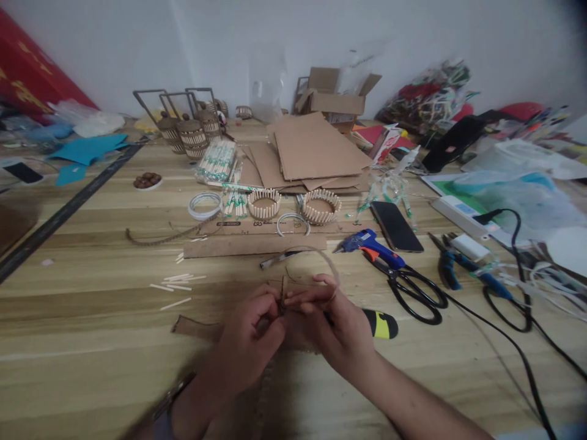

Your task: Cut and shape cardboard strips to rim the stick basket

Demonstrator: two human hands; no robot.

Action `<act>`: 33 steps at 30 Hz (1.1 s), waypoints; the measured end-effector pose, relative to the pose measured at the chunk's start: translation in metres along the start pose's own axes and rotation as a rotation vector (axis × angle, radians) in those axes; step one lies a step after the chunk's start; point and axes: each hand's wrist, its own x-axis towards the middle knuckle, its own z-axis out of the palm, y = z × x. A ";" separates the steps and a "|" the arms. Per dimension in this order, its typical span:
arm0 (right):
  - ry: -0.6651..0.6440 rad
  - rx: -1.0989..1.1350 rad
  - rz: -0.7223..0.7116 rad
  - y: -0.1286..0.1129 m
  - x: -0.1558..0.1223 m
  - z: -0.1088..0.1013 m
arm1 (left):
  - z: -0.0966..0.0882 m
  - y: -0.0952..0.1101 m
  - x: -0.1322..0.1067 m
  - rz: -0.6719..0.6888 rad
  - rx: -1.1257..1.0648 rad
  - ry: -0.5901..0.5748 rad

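Note:
Both hands meet low in the middle of the wooden table (92, 342). My left hand (250, 339) and my right hand (334, 324) pinch a small upright strip of brown cardboard (282, 293) between their fingertips. A thin curved loop of cord or wire (321, 256) arches from the right hand up over the strip. A flat cardboard piece (195, 327) lies under the left hand. A black and yellow tool handle (383, 324) sticks out to the right, behind the right hand.
Black scissors (413, 290) and a blue glue gun (367, 242) lie right of the hands, with a phone (397, 226) and pliers (452, 269) beyond. Loose wooden sticks (177, 287) lie left. Two stick-ring baskets (293, 206), cardboard sheets (312, 150) and cables (513, 342) are around.

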 end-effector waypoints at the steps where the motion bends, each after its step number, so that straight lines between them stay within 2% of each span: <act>1: 0.017 0.007 0.041 0.000 0.000 0.000 | 0.000 0.001 0.000 0.008 0.001 -0.001; 4: 0.042 0.018 0.093 0.000 0.001 0.000 | -0.001 0.000 0.000 -0.017 0.002 0.000; 9: 0.003 -0.016 -0.058 -0.001 0.000 0.001 | -0.002 -0.007 0.001 -0.153 -0.026 0.006; 16: -0.046 0.038 -0.138 0.003 0.002 0.005 | 0.000 -0.005 0.002 -0.017 -0.031 0.108; 19: -0.024 0.050 -0.096 0.004 0.000 0.007 | 0.001 -0.004 0.001 -0.017 -0.014 0.123; 25: 0.004 0.101 0.170 0.001 -0.003 0.004 | -0.001 -0.001 0.001 -0.027 -0.053 0.071; 30: -0.017 0.110 0.108 0.000 -0.003 0.003 | 0.000 -0.004 0.002 -0.111 -0.100 0.048; 33: -0.018 0.103 0.017 0.001 -0.001 0.005 | 0.000 -0.006 0.004 -0.070 -0.104 0.078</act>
